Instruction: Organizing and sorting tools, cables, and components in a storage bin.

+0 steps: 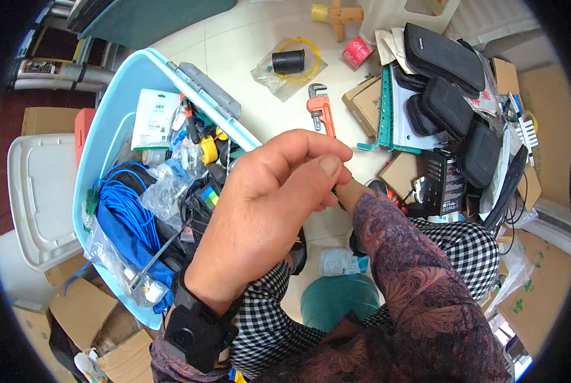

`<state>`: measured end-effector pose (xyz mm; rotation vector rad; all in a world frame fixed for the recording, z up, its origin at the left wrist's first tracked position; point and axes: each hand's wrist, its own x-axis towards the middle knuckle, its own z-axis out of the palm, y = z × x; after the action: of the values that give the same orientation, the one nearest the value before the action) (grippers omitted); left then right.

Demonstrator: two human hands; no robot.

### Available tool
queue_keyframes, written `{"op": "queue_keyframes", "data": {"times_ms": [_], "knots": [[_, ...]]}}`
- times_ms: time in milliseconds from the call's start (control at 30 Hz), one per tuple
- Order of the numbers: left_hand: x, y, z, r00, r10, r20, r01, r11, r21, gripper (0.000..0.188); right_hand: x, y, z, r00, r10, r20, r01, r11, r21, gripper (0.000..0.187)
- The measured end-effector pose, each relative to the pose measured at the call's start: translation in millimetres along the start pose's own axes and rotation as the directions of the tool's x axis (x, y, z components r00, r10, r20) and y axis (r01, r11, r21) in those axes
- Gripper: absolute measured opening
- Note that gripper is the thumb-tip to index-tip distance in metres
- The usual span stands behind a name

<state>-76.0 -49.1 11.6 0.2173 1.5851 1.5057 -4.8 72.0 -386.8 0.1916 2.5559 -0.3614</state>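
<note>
At the left grip (260, 204), the thumb is laid against the curled fingers; whether anything is pinched there cannot be told. The right grip (352, 193) is mostly hidden behind it, so its state cannot be told either. Just beyond the left grip, an orange pipe wrench (323, 116) is laid on the floor (231, 54). To the grips' left, a light-blue tub (148, 62) is filled with blue cable (129, 207) and plastic bags (163, 199); to their right, black cases (448, 104) are piled.
</note>
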Motion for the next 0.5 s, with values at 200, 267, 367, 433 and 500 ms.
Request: {"op": "queue_keyframes", "data": {"times_ms": [200,267,367,433,500], "knots": [[-3.6,-0.8,-7.0,1.000,0.011,-0.011,-0.011,1.000,-0.001,0.026,-16.9,-1.5,-9.5,0.986,0.127,-0.108,-0.094,0.960,0.265,0.017],[-2.7,-1.5,-6.3,1.000,0.021,-0.004,-0.021,1.000,-0.008,0.026,-24.7,-2.9,-14.9,0.934,0.336,-0.121,-0.249,0.856,0.453,0.019],[-2.5,-2.2,-4.3,1.000,0.022,0.019,-0.021,0.999,-0.029,0.025,-31.0,-13.0,-22.0,0.954,0.262,-0.145,-0.195,0.911,0.365,0.020],[-4.6,-3.8,-4.2,1.000,0.026,0.015,-0.025,0.998,-0.061,0.025,-30.8,-20.9,-21.6,0.970,0.162,-0.180,-0.094,0.936,0.338,0.020],[-4.0,-4.8,-4.0,1.000,0.023,0.015,-0.022,0.998,-0.065,0.025,-32.6,-23.3,-19.9,0.972,0.069,-0.225,-0.005,0.962,0.273,0.020]]}}
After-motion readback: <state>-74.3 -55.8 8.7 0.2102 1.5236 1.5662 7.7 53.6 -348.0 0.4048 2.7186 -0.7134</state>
